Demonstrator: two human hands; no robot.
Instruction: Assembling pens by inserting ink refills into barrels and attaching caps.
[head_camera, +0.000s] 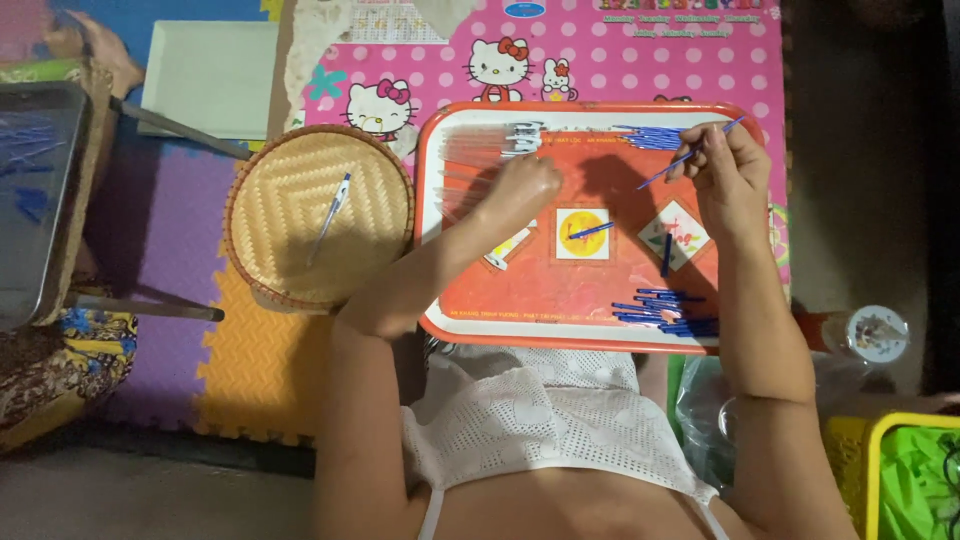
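An orange-red tray (520, 320) lies in front of me. My left hand (520, 190) rests on a row of clear pen barrels (480, 150) at the tray's far left, fingers curled over them. My right hand (725, 170) pinches a thin blue pen refill (690, 155) above the tray's far right. More blue refills lie in a pile at the back (650, 135) and in another pile at the near right (670, 312). Single refills lie mid-tray (590, 231).
A round woven basket (290, 260) left of the tray holds one assembled pen (332, 212). A metal tray (35, 200) with blue pieces stands at far left. A pink cartoon mat, foam floor tiles, a bottle (860, 335) and a yellow basket (900, 470) surround me.
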